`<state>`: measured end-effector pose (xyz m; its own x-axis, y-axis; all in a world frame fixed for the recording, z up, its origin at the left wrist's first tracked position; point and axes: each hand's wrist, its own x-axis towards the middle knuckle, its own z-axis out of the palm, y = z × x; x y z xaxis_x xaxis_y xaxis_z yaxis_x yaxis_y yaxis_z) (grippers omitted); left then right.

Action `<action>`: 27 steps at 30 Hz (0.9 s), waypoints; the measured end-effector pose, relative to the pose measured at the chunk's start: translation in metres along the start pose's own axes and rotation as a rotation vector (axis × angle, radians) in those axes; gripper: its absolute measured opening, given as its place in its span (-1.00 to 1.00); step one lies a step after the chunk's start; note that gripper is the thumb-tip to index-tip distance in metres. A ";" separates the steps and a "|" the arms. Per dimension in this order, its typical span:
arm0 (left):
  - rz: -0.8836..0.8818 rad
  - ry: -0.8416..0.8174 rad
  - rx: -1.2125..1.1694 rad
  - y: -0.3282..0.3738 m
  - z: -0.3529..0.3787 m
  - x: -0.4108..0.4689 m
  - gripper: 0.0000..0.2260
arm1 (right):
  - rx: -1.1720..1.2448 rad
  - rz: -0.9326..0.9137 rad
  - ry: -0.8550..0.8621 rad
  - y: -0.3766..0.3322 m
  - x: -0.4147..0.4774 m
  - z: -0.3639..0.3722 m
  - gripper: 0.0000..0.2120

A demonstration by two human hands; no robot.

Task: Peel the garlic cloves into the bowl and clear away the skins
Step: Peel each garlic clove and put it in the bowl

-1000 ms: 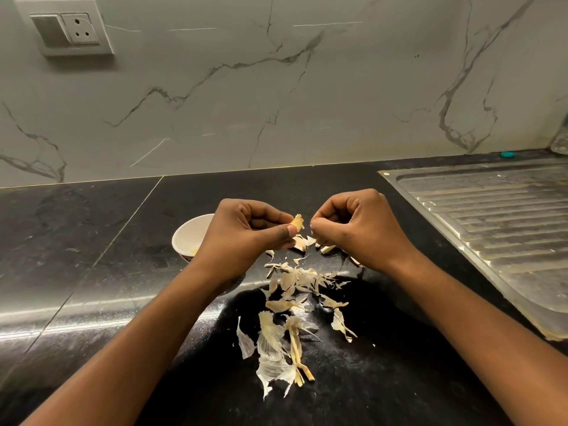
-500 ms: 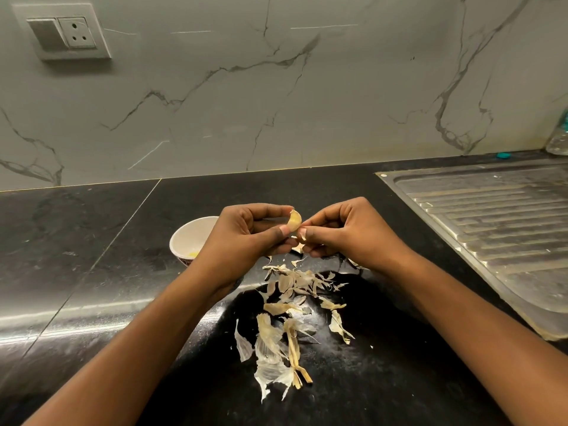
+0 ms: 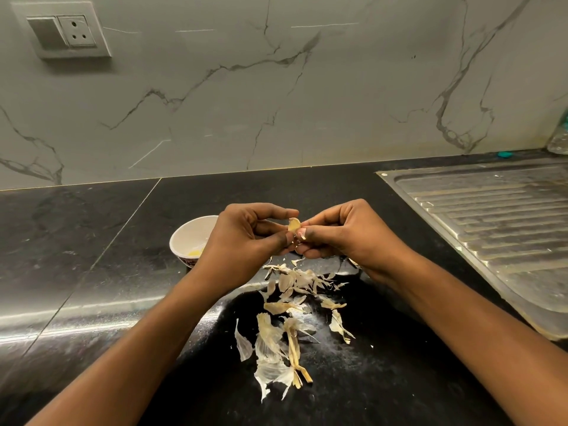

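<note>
My left hand (image 3: 242, 241) pinches a small pale garlic clove (image 3: 293, 225) between thumb and forefinger, held above the black counter. My right hand (image 3: 341, 233) meets it from the right, its thumb and fingertips pinching at the clove's skin. A small white bowl (image 3: 189, 233) stands on the counter just left of my left hand, partly hidden by it, with something yellowish at its bottom. A scatter of dry garlic skins (image 3: 287, 305) lies on the counter below both hands, reaching toward me.
A steel sink drainboard (image 3: 491, 229) fills the right side. The black stone counter (image 3: 76, 256) runs left, backed by a marble wall with a switch and socket plate (image 3: 63, 32). A small teal object (image 3: 504, 154) lies at the back right.
The hands, apart a second ago with the left holding the clove, have come together; the right fingers now pinch at the clove. The view has tilted slightly.
</note>
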<state>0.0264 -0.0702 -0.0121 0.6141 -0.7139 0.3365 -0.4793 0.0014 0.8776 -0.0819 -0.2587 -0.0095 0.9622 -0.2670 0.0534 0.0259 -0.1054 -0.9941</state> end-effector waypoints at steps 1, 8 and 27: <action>0.001 -0.001 0.004 0.000 0.000 0.000 -0.70 | -0.011 -0.002 -0.001 0.000 0.000 0.000 -0.85; -0.006 -0.007 -0.035 0.001 0.000 -0.001 -0.70 | -0.053 -0.035 0.033 0.002 0.001 0.000 -0.91; -0.038 -0.039 -0.096 0.004 0.000 0.000 -0.69 | -0.220 -0.147 0.046 -0.001 -0.002 -0.003 -0.95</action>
<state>0.0248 -0.0698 -0.0087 0.6049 -0.7414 0.2905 -0.3928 0.0396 0.9188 -0.0849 -0.2609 -0.0081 0.9392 -0.2758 0.2045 0.0997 -0.3509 -0.9311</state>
